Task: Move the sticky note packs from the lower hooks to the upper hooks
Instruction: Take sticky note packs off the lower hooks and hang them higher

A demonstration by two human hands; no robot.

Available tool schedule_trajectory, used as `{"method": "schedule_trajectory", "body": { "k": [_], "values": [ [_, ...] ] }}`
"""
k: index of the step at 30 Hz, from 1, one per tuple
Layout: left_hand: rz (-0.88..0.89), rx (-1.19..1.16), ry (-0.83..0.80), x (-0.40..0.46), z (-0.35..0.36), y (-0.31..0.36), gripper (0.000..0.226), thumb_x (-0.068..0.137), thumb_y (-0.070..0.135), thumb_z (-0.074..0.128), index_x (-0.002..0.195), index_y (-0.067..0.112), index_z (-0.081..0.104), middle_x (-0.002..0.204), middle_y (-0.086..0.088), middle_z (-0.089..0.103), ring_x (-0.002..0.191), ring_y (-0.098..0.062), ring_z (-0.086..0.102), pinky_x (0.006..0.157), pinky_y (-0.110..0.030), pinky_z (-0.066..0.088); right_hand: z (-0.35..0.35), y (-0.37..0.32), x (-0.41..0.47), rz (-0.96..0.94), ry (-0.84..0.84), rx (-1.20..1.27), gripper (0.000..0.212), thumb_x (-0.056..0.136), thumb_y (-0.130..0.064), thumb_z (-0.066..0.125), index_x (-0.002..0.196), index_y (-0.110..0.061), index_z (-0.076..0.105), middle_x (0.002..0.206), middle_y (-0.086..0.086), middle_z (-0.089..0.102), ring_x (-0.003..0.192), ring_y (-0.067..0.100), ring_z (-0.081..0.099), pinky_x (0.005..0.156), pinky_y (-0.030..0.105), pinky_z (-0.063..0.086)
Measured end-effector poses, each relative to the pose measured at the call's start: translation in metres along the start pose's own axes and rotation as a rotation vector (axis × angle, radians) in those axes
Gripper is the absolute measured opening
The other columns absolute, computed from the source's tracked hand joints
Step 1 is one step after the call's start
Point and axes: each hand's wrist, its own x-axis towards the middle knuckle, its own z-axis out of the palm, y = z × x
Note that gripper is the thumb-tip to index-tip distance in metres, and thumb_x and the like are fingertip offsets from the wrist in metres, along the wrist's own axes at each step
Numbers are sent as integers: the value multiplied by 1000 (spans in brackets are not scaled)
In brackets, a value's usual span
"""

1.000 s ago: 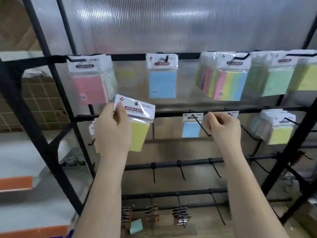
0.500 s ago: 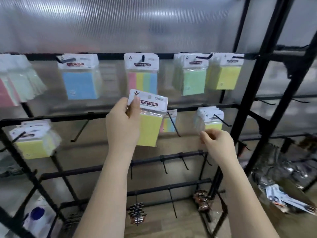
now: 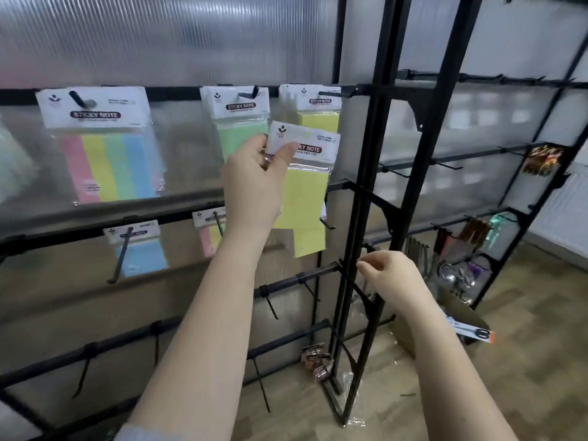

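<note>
In the head view, the left hand (image 3: 254, 183) pinches the white card header of a yellow sticky note pack in a clear glossy plastic sleeve (image 3: 302, 198), thumb across the front of the card and fingers behind, and holds it up, slightly tilted, in front of the upper row of the black metal wire rack (image 3: 359, 198). Just behind it, the upper black rail carries a yellow pack (image 3: 318, 113) and a pale green pack (image 3: 238, 128) on thin black hooks, and farther left a striped pink, yellow, green and blue pack (image 3: 105, 144). On the lower rail hang a light blue pack (image 3: 140, 249) on a long slanted hook and a striped pack (image 3: 210, 233) partly hidden by the left wrist. The right hand (image 3: 391, 278) is lower, near the rack's black upright post, fingers loosely curled with thumb and forefinger close together; it holds nothing visible. A ribbed translucent plastic panel (image 3: 159, 36) backs the rack.
</note>
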Motion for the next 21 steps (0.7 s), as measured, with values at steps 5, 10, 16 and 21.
{"method": "schedule_trajectory", "body": {
  "k": [5,10,16,21],
  "values": [
    [73,-42,43,31,48,-10,31,86,24,67,67,3,54,51,-7,42,50,-9,25,50,-27,23,-11,11,32,17,-1,2,24,95,-25,53,112,-16,68,90,-2,68,82,13,61,67,22,42],
    [107,-78,36,61,86,-13,34,87,23,65,60,20,46,47,9,42,43,-4,31,46,-19,23,-17,12,76,-2,-11,8,25,95,-26,54,116,-18,66,103,-2,69,88,9,58,75,21,41],
    [146,-49,112,84,108,-22,29,87,30,65,68,10,55,53,1,53,45,-5,34,45,-19,25,-10,11,119,-23,-19,78,24,94,-30,55,113,-22,66,100,-4,68,95,10,62,72,19,42],
    [175,-47,147,83,112,-26,34,85,28,67,71,-2,59,61,-14,62,50,-10,40,45,-19,28,-1,15,133,-44,-37,114,20,94,-30,55,108,-23,67,93,-6,66,92,10,62,70,18,43]
  ]
}}
